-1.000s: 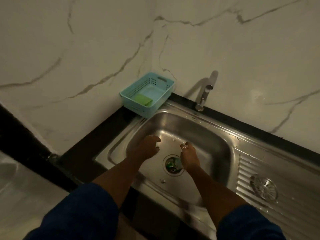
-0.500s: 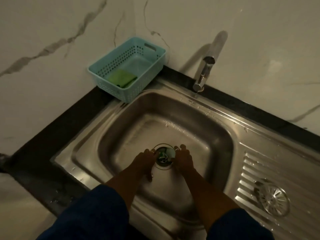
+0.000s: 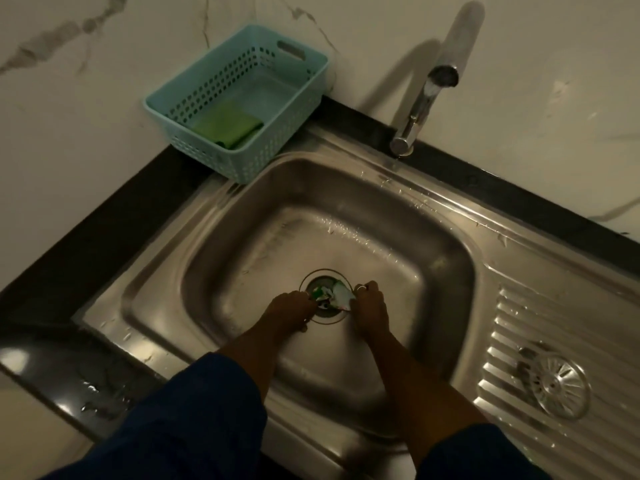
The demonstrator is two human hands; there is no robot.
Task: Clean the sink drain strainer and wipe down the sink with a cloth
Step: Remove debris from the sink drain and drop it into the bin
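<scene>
Both my hands are down in the steel sink [image 3: 242,237], at the round drain [image 3: 323,280]. My left hand [image 3: 287,311] pinches the green end of a wad of scraps [image 3: 332,296] that sits in the drain opening. From the other side, my right hand [image 3: 369,306] grips the white piece of the same wad. A round metal strainer [image 3: 561,386] lies apart on the ribbed drainboard at the right. The folded green cloth [image 3: 227,124] rests inside the light blue basket [image 3: 152,105] at the back left.
A chrome faucet [image 3: 419,109] stands behind the basin, its spout over the back rim. Black counter [image 3: 104,237] frames the sink, with water drops on its front left part. Marble wall rises behind.
The camera has moved closer and lower over the sink. My hands came together from the basin floor onto the drain and took hold of the scraps in it.
</scene>
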